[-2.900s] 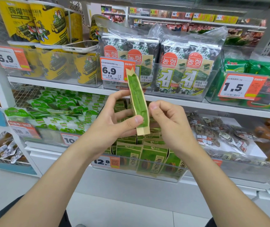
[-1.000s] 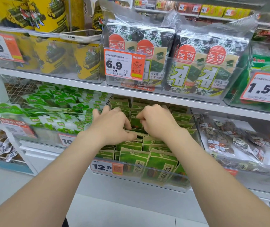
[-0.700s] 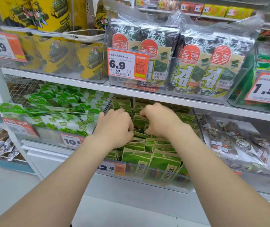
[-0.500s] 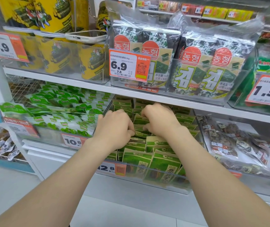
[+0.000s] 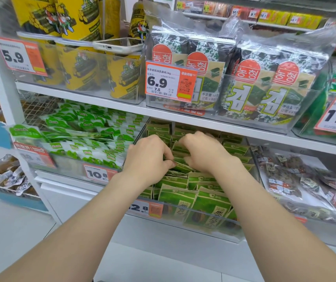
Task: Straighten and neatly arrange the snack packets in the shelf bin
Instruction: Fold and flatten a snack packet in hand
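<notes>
The tilted green packet (image 5: 181, 166) lies between the hands in the bin (image 5: 193, 228): left hand (image 5: 148, 157) pinches its 9 o'clock end, right hand (image 5: 202, 154) its 3 o'clock end.

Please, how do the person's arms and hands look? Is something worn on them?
The left forearm and the right forearm are bare up to the picture's edge; no sleeve shows. The left hand and the right hand wear no glove; no watch, bracelet or ring shows on the visible sides.
</notes>
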`<state>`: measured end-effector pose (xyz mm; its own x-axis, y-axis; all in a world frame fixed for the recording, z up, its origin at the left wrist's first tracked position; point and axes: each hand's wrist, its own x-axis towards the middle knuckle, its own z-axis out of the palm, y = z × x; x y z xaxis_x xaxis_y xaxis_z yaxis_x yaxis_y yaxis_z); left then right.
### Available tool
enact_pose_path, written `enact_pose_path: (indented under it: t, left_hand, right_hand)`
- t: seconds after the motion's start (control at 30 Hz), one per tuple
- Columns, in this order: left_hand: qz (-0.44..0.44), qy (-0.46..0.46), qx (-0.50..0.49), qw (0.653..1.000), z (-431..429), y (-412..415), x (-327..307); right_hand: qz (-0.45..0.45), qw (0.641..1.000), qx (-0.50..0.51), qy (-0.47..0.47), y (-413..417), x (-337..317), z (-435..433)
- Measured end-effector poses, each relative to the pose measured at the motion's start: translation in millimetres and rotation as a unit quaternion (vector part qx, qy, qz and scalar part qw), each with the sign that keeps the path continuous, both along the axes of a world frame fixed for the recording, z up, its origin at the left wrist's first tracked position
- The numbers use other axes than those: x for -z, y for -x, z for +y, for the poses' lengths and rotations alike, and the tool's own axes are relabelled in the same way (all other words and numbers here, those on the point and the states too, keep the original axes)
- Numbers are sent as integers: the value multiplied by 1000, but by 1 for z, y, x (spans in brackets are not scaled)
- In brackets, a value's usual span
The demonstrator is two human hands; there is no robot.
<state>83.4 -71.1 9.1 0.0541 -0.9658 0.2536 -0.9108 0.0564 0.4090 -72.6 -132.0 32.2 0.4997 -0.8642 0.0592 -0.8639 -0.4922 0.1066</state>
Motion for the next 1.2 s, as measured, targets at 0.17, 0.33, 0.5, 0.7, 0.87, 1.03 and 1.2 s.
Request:
enact_pose_path:
  t: [0.17,0.33,0.5,0.7,0.87,1.03,1.2]
  left_hand:
    - [8,3,6,1000,0,-3,3]
    - [8,0,18,1000,3,-7,2]
    - [13,-41,41,998,1,-11,0]
    - [3,-74,52,996,-1,-11,-1]
    - [-5,23,46,999,0,-6,-3]
    - [-51,-44,117,991,-5,-3,3]
    - [-88,-109,128,982,-7,-4,3]
  right_hand:
    - [-14,1000,18,-7,0,2,-1]
    - [32,998,-30,52,6,-1,2]
    - [18,999,-34,-1,9,5,0]
    - [-138,988,22,-62,19,12,3]
    - [-111,990,20,-82,26,8,21]
    - [-79,987,16,-136,25,3,30]
    - [-198,979,41,-15,22,11,12]
